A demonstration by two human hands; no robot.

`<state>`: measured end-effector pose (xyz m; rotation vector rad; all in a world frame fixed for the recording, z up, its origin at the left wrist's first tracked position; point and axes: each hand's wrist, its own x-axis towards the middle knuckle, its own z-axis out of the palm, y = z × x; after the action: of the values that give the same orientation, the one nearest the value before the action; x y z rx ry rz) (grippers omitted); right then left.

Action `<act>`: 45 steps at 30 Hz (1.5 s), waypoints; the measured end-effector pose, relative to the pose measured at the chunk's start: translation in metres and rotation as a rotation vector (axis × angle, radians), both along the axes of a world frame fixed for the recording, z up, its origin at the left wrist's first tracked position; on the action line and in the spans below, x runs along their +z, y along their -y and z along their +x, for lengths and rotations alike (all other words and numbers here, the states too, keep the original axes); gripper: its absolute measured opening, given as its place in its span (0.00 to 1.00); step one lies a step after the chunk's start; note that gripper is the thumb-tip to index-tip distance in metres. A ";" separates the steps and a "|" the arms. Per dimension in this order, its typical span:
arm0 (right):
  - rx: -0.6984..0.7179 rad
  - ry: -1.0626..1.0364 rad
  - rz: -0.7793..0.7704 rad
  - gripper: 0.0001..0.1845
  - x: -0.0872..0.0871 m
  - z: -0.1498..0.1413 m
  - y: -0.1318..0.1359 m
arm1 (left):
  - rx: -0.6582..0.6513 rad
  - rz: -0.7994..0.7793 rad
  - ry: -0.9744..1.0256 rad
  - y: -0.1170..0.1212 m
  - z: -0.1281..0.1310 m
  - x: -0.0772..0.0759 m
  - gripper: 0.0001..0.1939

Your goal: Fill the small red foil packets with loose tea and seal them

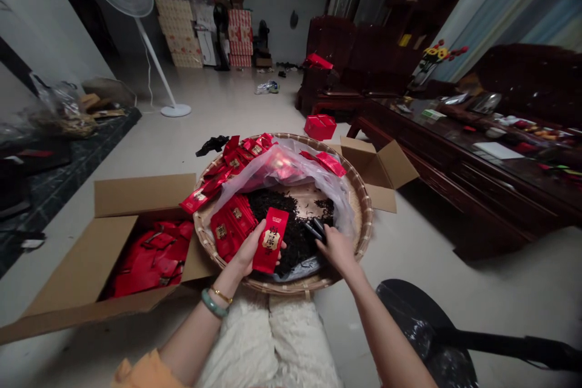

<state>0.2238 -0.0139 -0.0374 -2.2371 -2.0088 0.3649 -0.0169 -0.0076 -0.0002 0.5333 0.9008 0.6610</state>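
While left hand is clasped on a red packet, long axis pointing away, leaning slightly right, right hand grips a dark tool over dark leaves; basket rim near behind both, bare patch ahead of right hand.

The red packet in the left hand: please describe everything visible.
The red packet is a flat, slim rectangle with a smooth, slightly glossy surface, like foil or plastic film. Large dark characters run down its middle over a pale gold label; small light print sits near the top. It is held tilted, its top leaning right, over loose dark leaves in the woven basket. The left hand grips it, with fingers showing past its right edge. Whether its top is sealed is unclear.
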 end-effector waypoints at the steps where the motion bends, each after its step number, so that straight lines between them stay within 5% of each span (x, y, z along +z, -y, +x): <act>1: -0.003 -0.102 0.039 0.24 0.006 0.005 -0.002 | -0.007 -0.007 -0.003 0.000 0.000 0.000 0.29; 4: 0.054 -0.523 0.100 0.28 0.028 0.012 -0.009 | -0.022 -0.004 -0.012 0.000 0.003 -0.002 0.30; 9: 0.202 -0.909 -0.179 0.31 0.062 -0.010 -0.020 | -0.064 0.023 0.001 0.002 0.012 -0.006 0.30; 15: 0.264 -0.915 -0.228 0.24 0.068 -0.035 -0.032 | -0.093 -0.002 -0.020 0.005 0.011 -0.005 0.31; 26: 0.308 -0.840 -0.160 0.21 0.063 -0.037 -0.037 | -0.063 -0.057 -0.028 0.003 0.012 -0.006 0.31; 45: 0.271 -0.912 -0.264 0.29 0.063 -0.022 -0.036 | -0.116 -0.033 -0.043 0.001 0.009 -0.013 0.32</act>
<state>0.2018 0.0218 0.0261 -1.4240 -1.7574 1.4306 -0.0083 -0.0089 -0.0127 0.5681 0.9128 0.5308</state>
